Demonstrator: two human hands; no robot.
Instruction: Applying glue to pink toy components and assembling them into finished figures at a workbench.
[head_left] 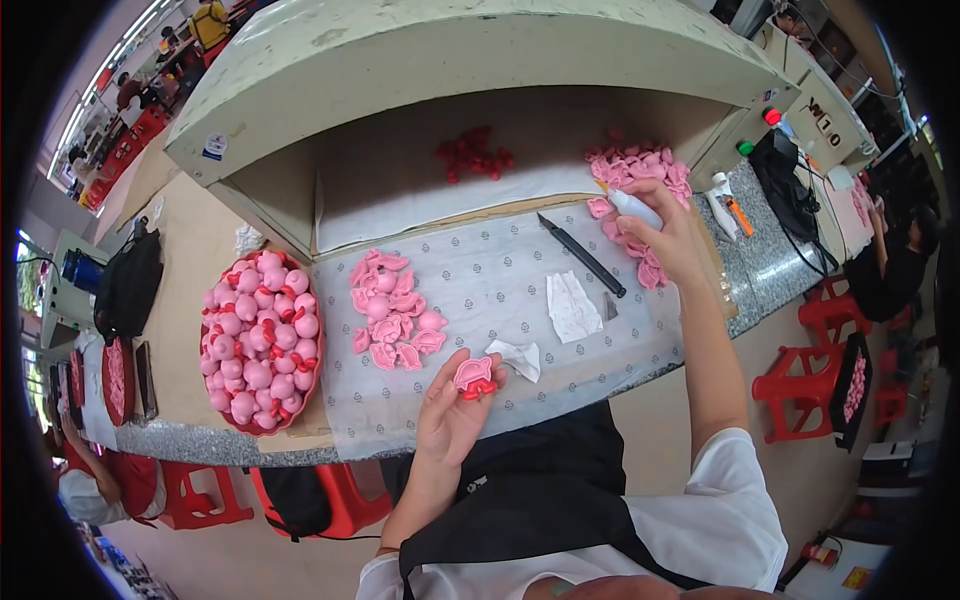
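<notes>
My left hand (443,412) is closed on a small pink frilled piece (474,372) with a red part (479,390) against its lower side, near the table's front edge. Farther right, my right hand (668,232) grips a white squeeze bottle (634,208) with an orange-yellow tip. That tip points up and left, close to the loose pink pieces (650,168) at the back right. More pink pieces (390,325) lie on the printed sheet left of centre. A black craft knife (583,256) lies between my hands.
A red basket (318,375) full of pink balls with red bits stands at left. Small red parts (470,156) lie under the pale cabinet hood (480,60). Crumpled white paper (573,307) is on the sheet. A white tube (720,214) and black cloth (785,190) sit at right.
</notes>
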